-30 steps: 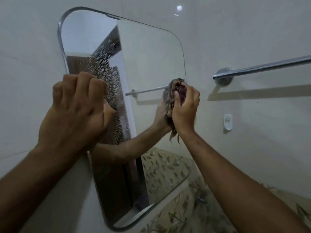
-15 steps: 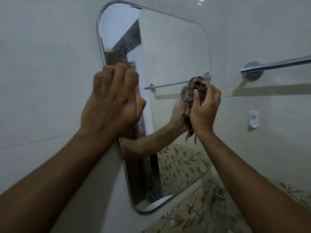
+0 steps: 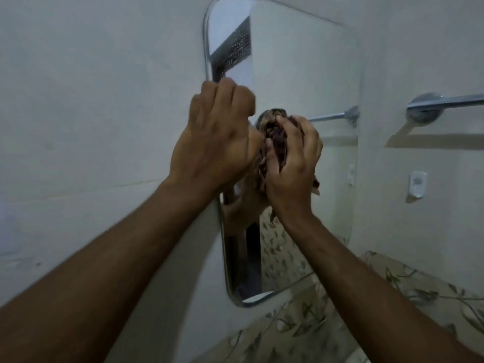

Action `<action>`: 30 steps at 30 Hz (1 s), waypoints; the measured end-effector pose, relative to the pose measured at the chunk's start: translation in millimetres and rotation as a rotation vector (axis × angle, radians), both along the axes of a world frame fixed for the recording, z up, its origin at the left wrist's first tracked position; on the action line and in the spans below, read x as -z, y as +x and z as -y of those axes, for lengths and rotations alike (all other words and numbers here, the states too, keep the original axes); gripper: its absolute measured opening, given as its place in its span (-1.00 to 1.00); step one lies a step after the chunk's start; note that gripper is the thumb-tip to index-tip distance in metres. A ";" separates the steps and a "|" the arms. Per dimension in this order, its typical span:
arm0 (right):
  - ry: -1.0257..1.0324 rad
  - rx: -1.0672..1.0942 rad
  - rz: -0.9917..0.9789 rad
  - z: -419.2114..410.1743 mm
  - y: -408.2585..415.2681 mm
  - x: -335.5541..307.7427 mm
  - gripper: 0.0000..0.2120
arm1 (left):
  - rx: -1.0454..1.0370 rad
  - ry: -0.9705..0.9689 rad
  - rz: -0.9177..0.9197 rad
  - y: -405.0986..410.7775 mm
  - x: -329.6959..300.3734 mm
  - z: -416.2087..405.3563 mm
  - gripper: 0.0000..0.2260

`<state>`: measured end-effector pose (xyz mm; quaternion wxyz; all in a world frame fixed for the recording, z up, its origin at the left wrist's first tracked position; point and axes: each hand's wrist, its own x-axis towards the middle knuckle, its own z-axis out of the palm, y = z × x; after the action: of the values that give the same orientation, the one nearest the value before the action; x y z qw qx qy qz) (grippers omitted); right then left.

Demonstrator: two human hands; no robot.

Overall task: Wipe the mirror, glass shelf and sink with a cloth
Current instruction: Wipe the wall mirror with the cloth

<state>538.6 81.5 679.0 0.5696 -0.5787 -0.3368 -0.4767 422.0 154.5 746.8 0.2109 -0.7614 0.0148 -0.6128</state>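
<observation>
Dark cloth point(image 3: 275, 142) bunched in right hand point(image 3: 293, 166) against mirror point(image 3: 301, 61).

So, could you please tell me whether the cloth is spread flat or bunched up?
Bunched up. The cloth is a crumpled wad gripped in the right hand against the mirror, loose ends hanging below.

Both hands meet at the mirror, towel bar off to the right.

The mirror point(image 3: 301, 74) hangs on the wall. The left hand point(image 3: 217, 142) lies over its left edge, fingers point(image 3: 222, 98) curled, with the right hand point(image 3: 293, 163) just beside it on the right, in front of the glass. The cloth point(image 3: 275, 137) sits bunched in the right hand, between the two hands. The towel bar point(image 3: 450, 100) is mounted right of the mirror; a small wall fitting point(image 3: 417, 183) sits below it.
</observation>
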 end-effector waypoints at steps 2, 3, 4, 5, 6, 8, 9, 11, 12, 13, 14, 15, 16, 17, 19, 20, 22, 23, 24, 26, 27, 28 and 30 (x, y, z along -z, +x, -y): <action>-0.060 -0.006 0.067 -5.1 -18.0 19.8 -0.57 | 0.087 -0.073 0.009 -7.5 4.6 1.4 -0.87; -0.100 -0.022 0.099 -7.2 -27.6 36.0 -0.52 | 0.105 -0.101 0.009 -11.4 9.9 0.7 -0.86; -0.142 -0.035 0.122 -8.8 -37.1 54.3 -0.47 | 0.106 -0.111 -0.004 -14.7 16.9 -0.4 -0.85; -0.179 -0.046 0.139 -9.8 -44.5 71.8 -0.43 | 0.103 -0.105 -0.028 -17.9 24.6 -1.7 -0.84; -0.206 -0.054 0.147 -9.3 -49.9 85.9 -0.41 | 0.104 -0.092 -0.064 -20.6 32.5 -2.9 -0.83; -0.223 -0.072 0.144 -7.3 -52.4 95.8 -0.41 | 0.120 -0.070 -0.144 -25.8 43.7 -5.1 -0.82; -0.216 -0.074 0.136 -6.3 -51.2 91.9 -0.42 | 0.135 -0.069 -0.180 -28.6 46.3 -5.9 -0.82; -0.186 -0.079 0.114 -5.4 -49.4 73.3 -0.44 | 0.168 -0.092 -0.224 -34.2 47.9 -7.4 -0.81; -0.174 -0.080 0.101 -6.0 -49.7 62.9 -0.45 | 0.177 -0.110 -0.222 -36.6 47.4 -8.5 -0.80; -0.165 -0.079 0.094 -7.4 -50.7 54.6 -0.45 | 0.177 -0.123 -0.210 -38.8 46.7 -9.9 -0.79; -0.159 -0.074 0.097 -9.1 -51.9 50.6 -0.45 | 0.165 -0.127 -0.198 -40.7 46.2 -11.1 -0.78; -0.156 -0.066 0.106 -10.2 -53.2 51.5 -0.45 | 0.145 -0.122 -0.200 -42.6 46.2 -11.7 -0.79; -0.162 -0.057 0.116 -10.3 -55.1 58.1 -0.45 | 0.121 -0.105 -0.215 -44.2 47.0 -11.8 -0.80; -0.169 -0.051 0.123 -10.5 -57.3 70.5 -0.43 | 0.095 -0.075 -0.237 -46.0 48.2 -11.8 -0.81; -0.191 -0.053 0.132 -10.5 -63.4 106.8 -0.42 | 0.047 -0.005 -0.280 -49.7 52.5 -13.2 -0.82; -0.206 -0.055 0.130 -10.2 -66.8 125.9 -0.43 | 0.027 0.022 -0.295 -51.3 54.7 -14.8 -0.83; -0.227 -0.062 0.119 -8.8 -71.8 152.9 -0.45 | -0.004 0.056 -0.317 -53.2 57.6 -17.3 -0.84; -0.231 -0.067 0.114 -7.8 -72.5 156.6 -0.46 | -0.016 0.064 -0.328 -53.5 58.2 -17.9 -0.84; -0.231 -0.070 0.106 -7.3 -72.2 153.9 -0.47 | -0.024 0.069 -0.338 -53.4 58.0 -18.0 -0.84; -0.219 -0.084 0.084 -6.2 -71.3 134.4 -0.47 | -0.032 0.070 -0.343 -53.0 56.6 -16.9 -0.83; -0.208 -0.089 0.075 -6.1 -70.8 121.5 -0.49 | -0.037 0.067 -0.332 -53.2 55.8 -16.8 -0.83; -0.200 -0.088 0.064 -6.1 -69.9 109.4 -0.50 | -0.051 0.064 -0.311 -52.9 55.4 -17.0 -0.84; -0.191 -0.081 0.052 -6.4 -65.9 94.5 -0.50 | -0.096 0.059 -0.256 -51.3 56.0 -18.1 -0.85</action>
<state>472.6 87.9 584.5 0.5217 -0.6035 -0.4186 -0.4340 370.7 172.6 690.8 0.2584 -0.8267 0.0231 -0.4992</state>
